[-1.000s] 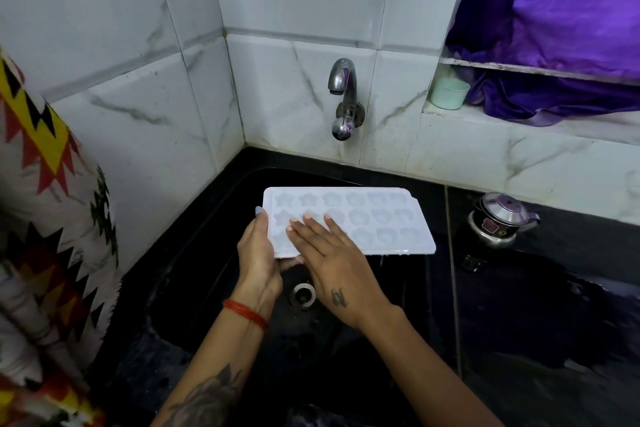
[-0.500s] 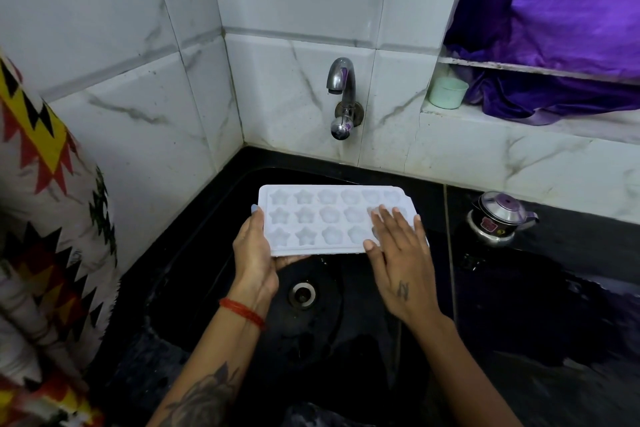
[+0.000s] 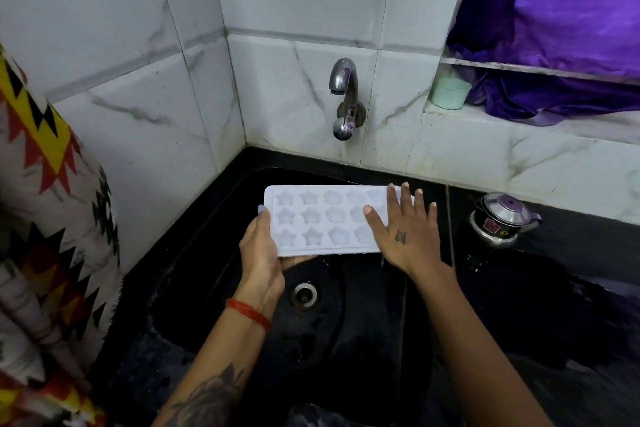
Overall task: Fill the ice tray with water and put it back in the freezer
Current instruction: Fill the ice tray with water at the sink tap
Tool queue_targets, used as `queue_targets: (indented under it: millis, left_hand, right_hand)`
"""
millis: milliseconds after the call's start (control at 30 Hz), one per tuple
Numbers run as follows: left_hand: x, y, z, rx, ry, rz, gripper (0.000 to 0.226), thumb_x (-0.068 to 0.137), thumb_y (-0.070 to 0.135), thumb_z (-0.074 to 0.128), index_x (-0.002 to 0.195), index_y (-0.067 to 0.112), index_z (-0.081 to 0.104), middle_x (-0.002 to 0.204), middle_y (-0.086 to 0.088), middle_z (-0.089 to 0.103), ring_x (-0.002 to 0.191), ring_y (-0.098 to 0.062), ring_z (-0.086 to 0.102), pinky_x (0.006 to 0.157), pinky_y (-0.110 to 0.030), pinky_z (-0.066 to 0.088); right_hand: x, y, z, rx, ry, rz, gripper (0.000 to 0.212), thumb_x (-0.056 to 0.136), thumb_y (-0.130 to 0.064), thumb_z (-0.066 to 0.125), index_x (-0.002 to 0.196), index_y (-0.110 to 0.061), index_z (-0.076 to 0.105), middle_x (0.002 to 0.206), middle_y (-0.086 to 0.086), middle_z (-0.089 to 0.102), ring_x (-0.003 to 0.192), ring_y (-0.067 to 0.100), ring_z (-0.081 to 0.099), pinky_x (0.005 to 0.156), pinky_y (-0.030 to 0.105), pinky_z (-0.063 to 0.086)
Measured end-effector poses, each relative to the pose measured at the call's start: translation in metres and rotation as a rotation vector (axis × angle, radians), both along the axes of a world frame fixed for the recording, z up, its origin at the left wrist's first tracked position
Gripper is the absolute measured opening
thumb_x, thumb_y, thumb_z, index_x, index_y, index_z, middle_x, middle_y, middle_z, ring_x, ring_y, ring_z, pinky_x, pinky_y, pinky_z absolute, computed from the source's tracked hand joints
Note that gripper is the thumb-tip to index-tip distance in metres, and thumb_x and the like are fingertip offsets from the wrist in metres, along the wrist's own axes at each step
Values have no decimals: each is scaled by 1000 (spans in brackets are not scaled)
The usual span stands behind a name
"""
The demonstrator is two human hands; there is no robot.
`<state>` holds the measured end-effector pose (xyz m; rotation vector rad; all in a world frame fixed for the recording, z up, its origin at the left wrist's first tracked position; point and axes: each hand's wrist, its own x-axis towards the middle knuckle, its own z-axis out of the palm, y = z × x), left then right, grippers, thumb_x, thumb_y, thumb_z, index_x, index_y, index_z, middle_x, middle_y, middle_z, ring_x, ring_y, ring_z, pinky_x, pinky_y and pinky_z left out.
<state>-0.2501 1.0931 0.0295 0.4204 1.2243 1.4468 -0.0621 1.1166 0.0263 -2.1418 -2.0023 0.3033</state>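
Holding the ice tray [image 3: 322,218] level above the sink [image 3: 363,322], the left hand [image 3: 261,253] grips its left short end, thumb along the top edge and fingers curled beneath. The right hand [image 3: 403,229] lies flat on the opposite end, fingers straight and spread, pressing down and not clasping. The tray sits forward of and below the tap [image 3: 343,97], from which no water is visible. The star and flower cells appear to hold water or a pale film; their fill level cannot be told.

Risks noted:
- Support comes from one end only. Judged likely: if the flat hand lifts or presses harder, the far end from the grip could dip and spill the cells into the sink.
- The sink and the counter around the kettle [image 3: 502,218], to the right of the pressing hand, look wet. Wet fingers on smooth plastic may slip.
- Carrying a full tray to the freezer, not in view, would slop water unless both ends are clasped.
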Motion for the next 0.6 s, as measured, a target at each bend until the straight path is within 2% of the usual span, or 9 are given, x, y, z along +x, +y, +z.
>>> queue_targets:
  millis: [100,167,367,533,600]
  left_hand:
    - [1,0,0,-7,-3,4,29,98,41,43,106,19,60,97,-7,70,83,-26,68,51,-45,59]
    - [1,0,-1,-6,2,8,27,99,41,42,102,20,60,95,-7,70,81,-25,68,50,-44,58]
    - [2,1,-6,-15,21,15,26,98,42,44,97,24,62,90,-4,71,75,-21,70,48,-39,58]
    - [4,1,-9,13,7,19,25,98,37,46,88,24,64,68,3,72,54,-10,68,40,-27,51]
    - [3,1,-11,21,11,17,25,98,37,45,89,24,65,71,4,73,54,-8,68,41,-25,51]
  right_hand:
    - [-13,4,2,-18,4,-12,76,95,-59,15,152,-12,-4,158,15,-12,145,28,-17,117,41,-14]
    - [-22,5,2,-24,29,-8,78,95,-59,16,151,-8,-6,157,18,-14,145,28,-18,117,39,-13]
    - [-59,-1,5,-16,91,153,75,97,-56,16,150,-10,-9,157,13,-18,144,24,-20,117,35,-13]
    - [-88,-6,5,31,98,314,70,99,-51,19,150,-11,-7,158,10,-15,145,21,-20,117,33,-14]
    - [-95,-8,4,54,94,367,67,100,-49,19,151,-12,-5,158,10,-14,145,20,-18,116,32,-14]
